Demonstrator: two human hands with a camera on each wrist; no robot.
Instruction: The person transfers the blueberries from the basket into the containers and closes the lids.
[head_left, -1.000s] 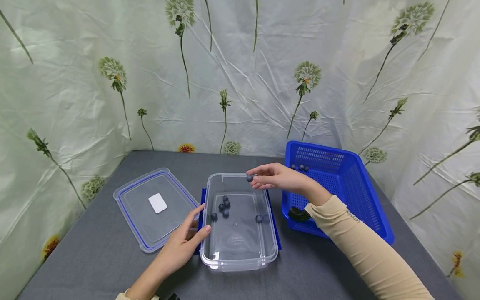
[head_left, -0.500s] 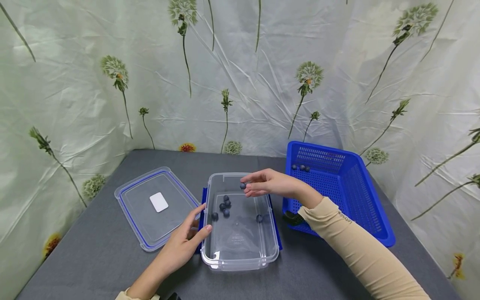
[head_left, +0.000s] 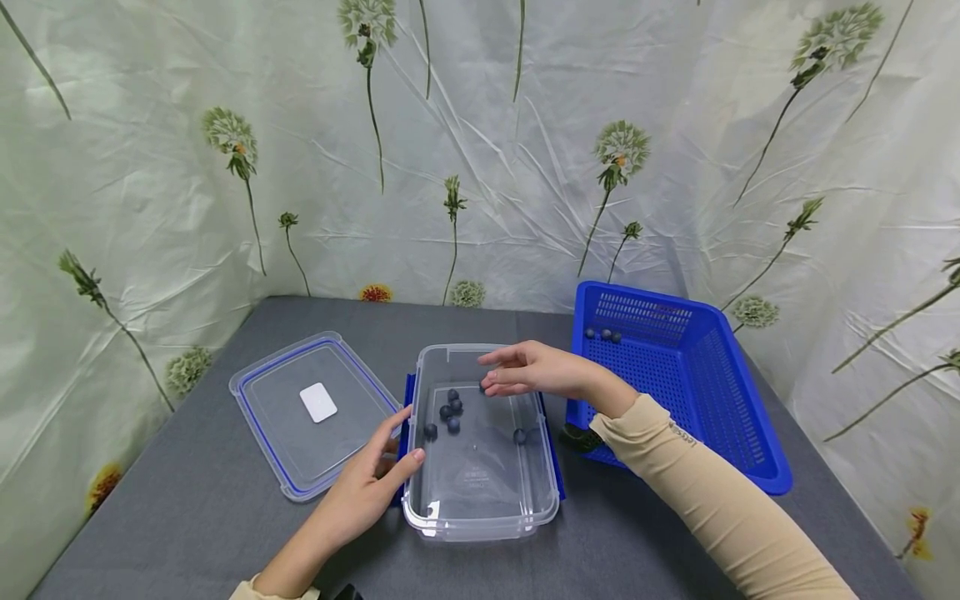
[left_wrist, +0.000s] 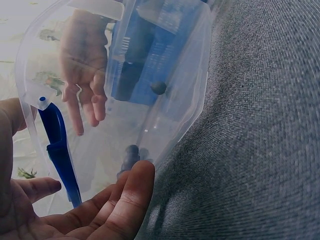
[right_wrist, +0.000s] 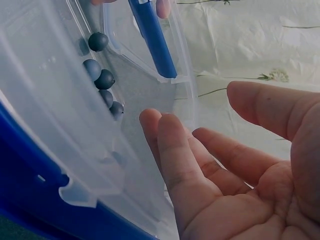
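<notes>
A clear plastic food container stands lidless in the middle, with several blueberries on its floor. My left hand rests against its left side, thumb at the rim and relaxed fingers along the wall, around the blue side latch. Over the container's far right part is my right hand, palm down, fingers loosely spread. One blueberry shows just below its fingertips, partly hidden. In the right wrist view nothing lies between thumb and fingers.
A blue perforated basket stands to the right, with several blueberries in its far left corner. The clear lid with a blue seal lies flat at the left. A floral sheet hangs behind the grey table.
The right hand has moved left and slightly nearer over the container, and its fingers have let go of the blueberry they pinched, which now shows below them. The left hand has stayed in place.
</notes>
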